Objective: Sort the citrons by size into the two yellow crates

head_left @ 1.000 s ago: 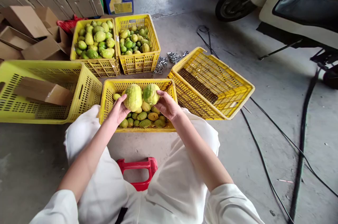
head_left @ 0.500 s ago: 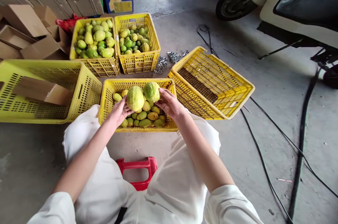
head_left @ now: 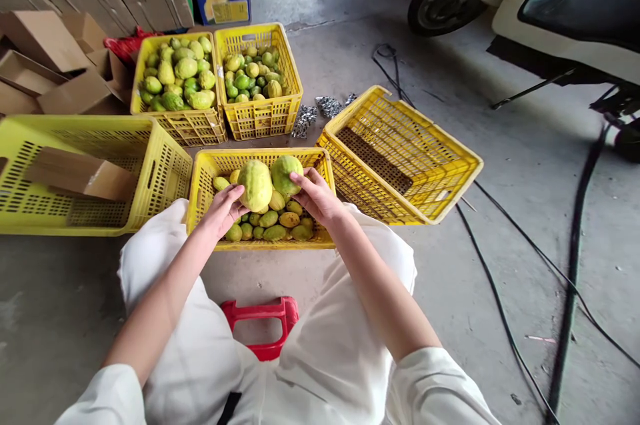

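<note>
My left hand (head_left: 223,213) is closed around the side of a large yellow-green lemon (head_left: 256,186). Beside it, a greener, rounder lemon (head_left: 286,175) is held in my right hand (head_left: 316,197), the thumb lying across its near side. Both fruits are above a yellow plastic crate (head_left: 273,245) between my knees, close together. Several smaller lemons (head_left: 275,233) lie inside that crate, partly hidden by my hands and the held fruit.
Behind stand two yellow crates (head_left: 260,119) of green and yellow fruit. To the right is a tilted yellow crate (head_left: 380,201); to the left, a larger crate (head_left: 140,211) with cardboard inside. Black cables (head_left: 567,318) cross the floor near a parked vehicle (head_left: 545,18). A red stool (head_left: 265,311) shows below me.
Both lemons have been turned in my hands; the right one now shows a smoother green side. My right thumb has moved across it. The crates have stayed put.
</note>
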A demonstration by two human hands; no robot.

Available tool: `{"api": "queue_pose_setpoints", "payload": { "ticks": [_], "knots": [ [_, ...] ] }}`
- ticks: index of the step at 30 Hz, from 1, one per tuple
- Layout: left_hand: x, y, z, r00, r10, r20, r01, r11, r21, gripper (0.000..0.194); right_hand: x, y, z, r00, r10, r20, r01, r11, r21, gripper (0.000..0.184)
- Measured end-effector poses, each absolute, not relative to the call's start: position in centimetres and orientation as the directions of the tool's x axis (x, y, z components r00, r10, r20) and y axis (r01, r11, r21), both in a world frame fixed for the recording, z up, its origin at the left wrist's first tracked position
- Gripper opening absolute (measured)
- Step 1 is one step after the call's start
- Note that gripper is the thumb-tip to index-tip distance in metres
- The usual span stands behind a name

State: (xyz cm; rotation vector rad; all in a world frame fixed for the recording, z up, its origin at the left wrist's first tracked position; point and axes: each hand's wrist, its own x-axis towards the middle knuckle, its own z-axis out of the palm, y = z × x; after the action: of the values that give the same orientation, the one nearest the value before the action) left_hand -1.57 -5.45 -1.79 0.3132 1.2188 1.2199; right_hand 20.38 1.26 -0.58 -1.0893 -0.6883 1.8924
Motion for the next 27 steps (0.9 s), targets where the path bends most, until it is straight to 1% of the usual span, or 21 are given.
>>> {"api": "queue_pose_setpoints", "payload": {
  "ticks": [3,5,8,11,14,18,20,22,27],
  "knots": [
    [-1.5,-5.6,-1.8,-0.078,0.842,-0.534,-0.525,0.42,0.74,0.037,20.5,1.3,-0.7,-0.269,0.864,-0.425,-0.406,-0.502,-0.764,0.067],
    [-1.3,-5.6,-1.9,-0.052,0.828,-0.558,-0.538,0.447,0.715,0.03,20.7,1.5,-0.8,-0.272,0.869,-0.415,-0.401,-0.494,-0.772,0.066],
    [-0.9,-5.6,-2.0,-0.044,0.806,-0.591,-0.565,0.468,0.68,0.022,21.0,1.7,-0.8,-0.288,0.862,-0.418,-0.358,-0.502,-0.787,0.059],
    [-0.6,-5.6,-1.7,-0.047,0.811,-0.584,-0.561,0.462,0.687,0.025,21.1,1.8,-0.7,-0.31,0.833,-0.459,-0.306,-0.544,-0.781,0.051],
    [-0.4,-5.5,-1.2,-0.046,0.822,-0.568,-0.545,0.456,0.704,0.031,21.0,1.8,-0.7,-0.306,0.816,-0.49,-0.281,-0.569,-0.773,0.046],
    [-0.6,-5.6,-1.4,-0.067,0.806,-0.588,-0.527,0.472,0.707,0.04,20.9,1.9,-0.8,-0.305,0.826,-0.474,-0.254,-0.551,-0.795,0.041],
    [-0.7,-5.7,-1.9,-0.09,0.801,-0.591,-0.513,0.472,0.717,0.04,20.9,1.8,-0.7,-0.319,0.833,-0.452,-0.252,-0.534,-0.807,0.043],
    [-0.7,-5.8,-2.6,-0.107,0.801,-0.589,-0.505,0.467,0.726,0.04,20.8,1.7,-0.5,-0.311,0.843,-0.44,-0.247,-0.518,-0.819,0.048],
    [-0.3,-5.9,-2.8,-0.127,0.773,-0.621,-0.531,0.476,0.701,0.035,20.6,1.4,-0.8,-0.233,0.85,-0.472,-0.189,-0.516,-0.835,0.065]
  ]
}}
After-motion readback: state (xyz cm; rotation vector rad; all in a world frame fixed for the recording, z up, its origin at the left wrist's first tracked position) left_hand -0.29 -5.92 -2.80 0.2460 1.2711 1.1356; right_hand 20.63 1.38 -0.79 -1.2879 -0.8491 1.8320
